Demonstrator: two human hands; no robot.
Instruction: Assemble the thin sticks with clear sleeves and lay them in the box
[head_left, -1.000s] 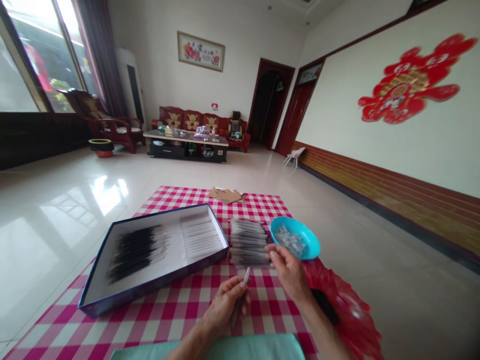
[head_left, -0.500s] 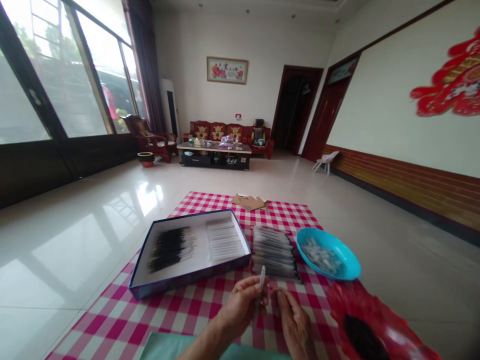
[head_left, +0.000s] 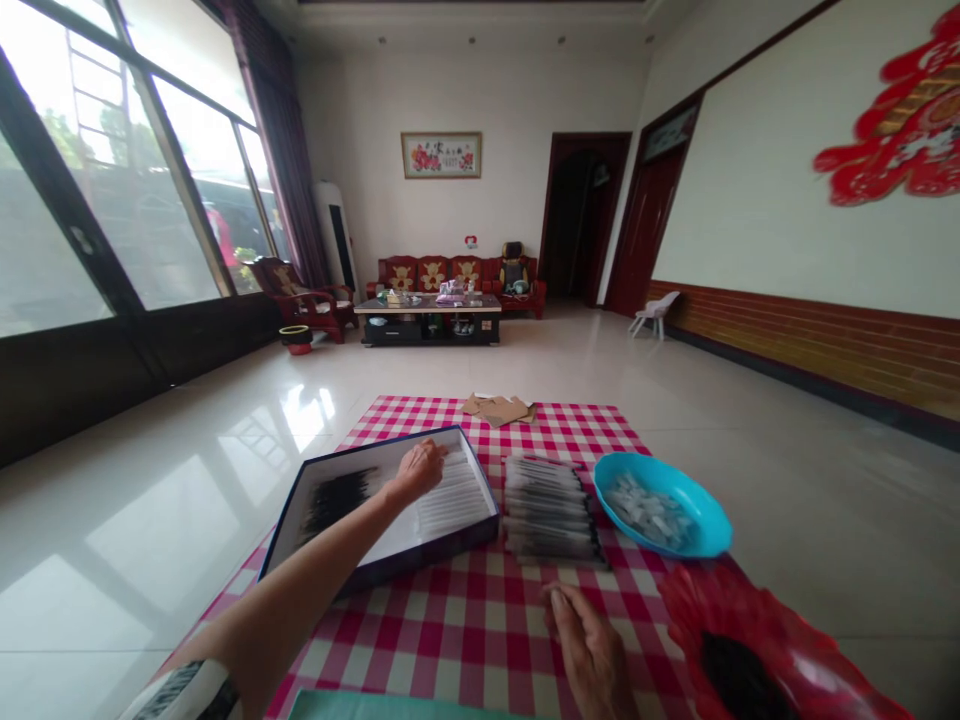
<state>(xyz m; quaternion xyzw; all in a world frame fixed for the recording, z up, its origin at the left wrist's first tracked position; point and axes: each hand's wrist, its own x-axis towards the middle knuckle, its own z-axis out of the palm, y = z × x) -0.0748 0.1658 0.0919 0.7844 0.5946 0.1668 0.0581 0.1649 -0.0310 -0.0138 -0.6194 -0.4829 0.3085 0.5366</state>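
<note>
- White plastic tubes lie in rows inside a blue-rimmed cardboard tray; the left hand presses among them, any grasp unclear, and a heavy touch could scatter the rows;
- right hand lies open and empty on a pink gingham cloth; a careless sweep could topple the stacked tube bundle.

Left hand resting on white tubes inside a shallow navy-edged box, dark bristles beside them, right hand on pink-checked cloth, near stacked tubes, blue bowl of small clear pieces at right
</note>
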